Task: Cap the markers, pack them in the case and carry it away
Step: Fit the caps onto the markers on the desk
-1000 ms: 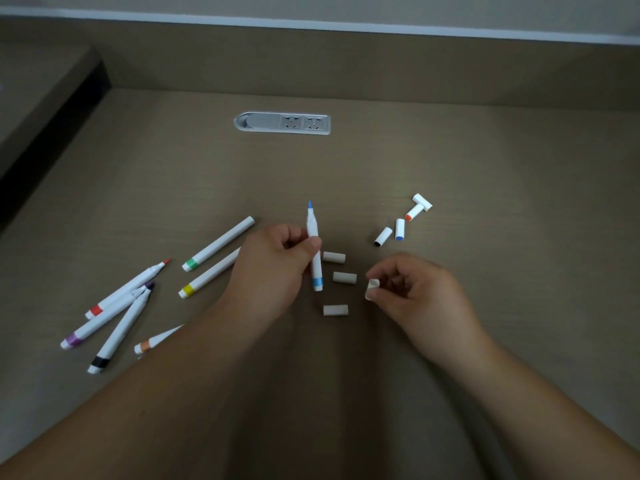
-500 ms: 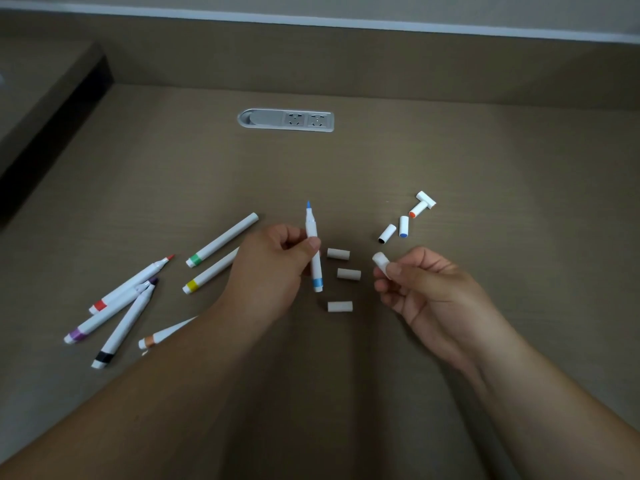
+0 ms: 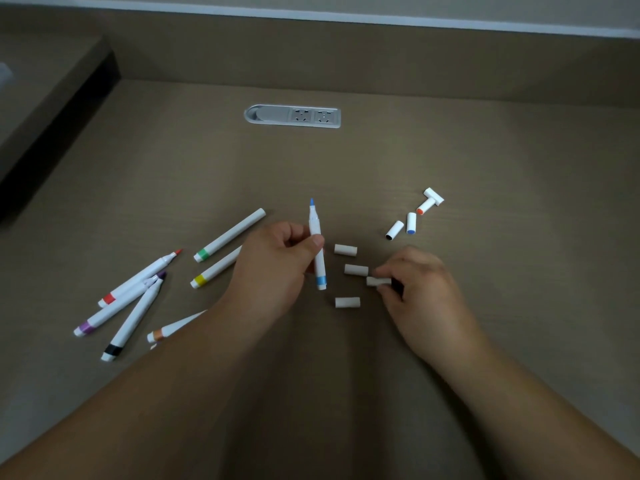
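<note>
— Hands, head view?
— Left hand (image 3: 277, 268) pinches the blue marker (image 3: 317, 251) between thumb and curled fingers, uncapped tip pointing away, blue band nearest the person. Right hand (image 3: 419, 289) pinches a white cap (image 3: 375, 281) low over the desk (image 3: 485, 161).

— Loose caps?
— Three white caps (image 3: 345, 250) lie in a column between the hands, the middle one just beside the pinched cap. Four more caps (image 3: 411, 222) lie farther right, one blue-ended, one orange-ended.

— Other markers?
— Left of the left hand: green marker (image 3: 229, 235) and yellow marker (image 3: 215, 271), both capped. Farther left: red marker (image 3: 138, 279), purple marker (image 3: 117, 306) and black marker (image 3: 133, 317), uncapped, overlapping. Orange marker (image 3: 176, 327) partly hidden under the left forearm.

— Fixtures?
— Socket strip (image 3: 292, 116) set in the desk, far side.
</note>
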### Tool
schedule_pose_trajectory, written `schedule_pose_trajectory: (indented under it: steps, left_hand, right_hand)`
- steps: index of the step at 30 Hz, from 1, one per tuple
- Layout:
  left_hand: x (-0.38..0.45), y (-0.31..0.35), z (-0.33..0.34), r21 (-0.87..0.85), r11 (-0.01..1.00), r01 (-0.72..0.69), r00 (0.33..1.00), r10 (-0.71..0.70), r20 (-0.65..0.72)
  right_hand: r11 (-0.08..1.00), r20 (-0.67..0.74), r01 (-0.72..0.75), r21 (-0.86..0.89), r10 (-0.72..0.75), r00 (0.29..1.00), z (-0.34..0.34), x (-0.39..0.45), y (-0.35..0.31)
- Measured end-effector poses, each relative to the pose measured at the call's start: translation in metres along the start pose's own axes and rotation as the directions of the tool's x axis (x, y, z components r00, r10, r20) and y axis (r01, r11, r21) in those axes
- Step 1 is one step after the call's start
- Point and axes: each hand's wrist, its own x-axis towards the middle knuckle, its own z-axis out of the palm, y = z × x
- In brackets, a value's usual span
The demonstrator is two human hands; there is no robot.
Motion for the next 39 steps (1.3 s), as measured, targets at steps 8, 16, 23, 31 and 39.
schedule_pose_trajectory:
  steps: [8, 16, 23, 31, 39]
  left_hand:
    - [0.0, -0.003, 0.0, 0.036, 0.999, 0.025, 1.0, -0.025, -0.011]
    - [-0.002, -0.003, 0.0, 0.05, 0.998, 0.023, 1.0, -0.023, -0.001]
    - [-0.001, -0.003, 0.0, 0.052, 0.998, 0.03, 1.0, -0.03, 0.002]
    - [0.0, -0.006, 0.0, 0.038, 0.999, 0.032, 0.999, -0.032, 0.0]
    - [0.0, -0.006, -0.006, 0.038, 0.999, 0.03, 1.0, -0.03, 0.0]
  right_hand:
    - [0.958, 0.241, 0.226, -0.174, -0.181, 0.954, 0.0, -0.003, -0.031]
    - [0.959, 0.169, -0.062, 0.275, 0.015, 0.986, -0.006, -0.001, -0.031]
    - [0.92, 0.191, -0.157, 0.358, 0.093, 0.977, -0.006, -0.001, -0.033]
    - [0.981, 0.191, 0.193, -0.019, -0.186, 0.964, 0.003, -0.001, -0.028]
    - [0.995, 0.084, 0.092, 0.048, -0.096, 0.992, -0.005, 0.016, -0.025]
